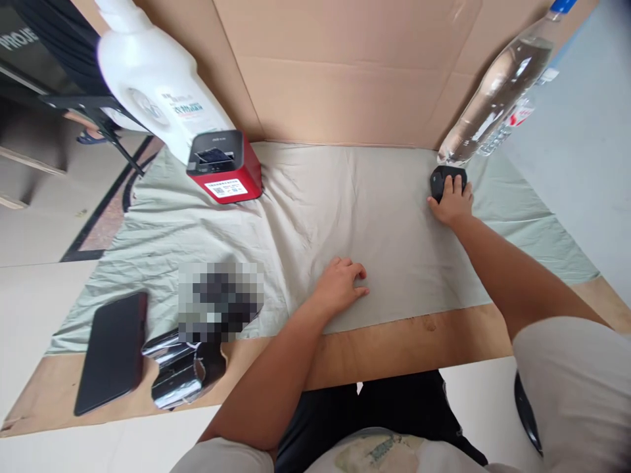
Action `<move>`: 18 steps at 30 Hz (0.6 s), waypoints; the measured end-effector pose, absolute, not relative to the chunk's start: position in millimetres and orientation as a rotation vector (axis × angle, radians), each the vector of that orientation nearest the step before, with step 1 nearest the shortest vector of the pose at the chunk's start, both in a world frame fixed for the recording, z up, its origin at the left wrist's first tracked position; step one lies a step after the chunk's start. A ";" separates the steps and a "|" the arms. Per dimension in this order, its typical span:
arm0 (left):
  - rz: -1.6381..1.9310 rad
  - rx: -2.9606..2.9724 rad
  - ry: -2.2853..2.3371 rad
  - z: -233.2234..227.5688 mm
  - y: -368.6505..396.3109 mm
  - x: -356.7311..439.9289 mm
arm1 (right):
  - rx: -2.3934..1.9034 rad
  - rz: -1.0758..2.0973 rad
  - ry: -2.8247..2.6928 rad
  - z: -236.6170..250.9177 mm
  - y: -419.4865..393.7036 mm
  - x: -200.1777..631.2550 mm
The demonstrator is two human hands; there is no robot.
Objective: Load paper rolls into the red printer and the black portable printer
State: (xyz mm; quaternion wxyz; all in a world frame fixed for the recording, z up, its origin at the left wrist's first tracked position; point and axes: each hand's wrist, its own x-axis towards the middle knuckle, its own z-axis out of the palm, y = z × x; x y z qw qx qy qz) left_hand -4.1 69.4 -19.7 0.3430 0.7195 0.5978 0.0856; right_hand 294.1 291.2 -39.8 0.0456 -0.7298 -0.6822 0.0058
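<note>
My right hand (452,202) reaches out to the far right of the cloth. Its thumb and fingers are around a small, rounded black object (440,179), gripping it from the near side, and they cover part of it. The black object sits at the foot of a tall clear bottle with a blue cap (497,92). Near the middle of the cloth (394,243) lies my left hand (341,284), fingers loosely curved and thumb apart, with nothing in it.
A red box-shaped device with a black top (224,164) stands back left, before a white jug (152,79). Front left are a black flat case (112,351), shiny dark curved pieces (185,368) and a blurred-out item (219,299). Cardboard (345,72) rises behind; a smaller bottle (513,125) stands right.
</note>
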 end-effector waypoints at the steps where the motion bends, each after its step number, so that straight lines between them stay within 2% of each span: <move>1: 0.193 1.867 1.554 -17.3 68.5 -3.3 | -2.230 0.012 -2.076 -44.9 277.0 285.9; 6: -0.063 1.885 1.409 7.7 51.2 5.1 | -2.057 0.244 -2.322 -67.8 177.6 233.9; 9: -0.224 1.853 1.117 27.1 48.3 -1.6 | -1.791 0.154 -2.456 -76.7 126.5 215.4; 11: -0.119 1.871 1.167 39.5 63.4 -22.3 | -1.709 0.104 -2.460 -80.4 109.4 211.4; 15: 0.527 1.853 2.092 61.1 135.0 -104.2 | -1.653 0.083 -2.426 -84.9 107.2 212.3; 18: 0.692 1.424 2.696 68.4 191.1 -171.1 | -1.629 0.076 -2.407 -87.3 111.3 213.6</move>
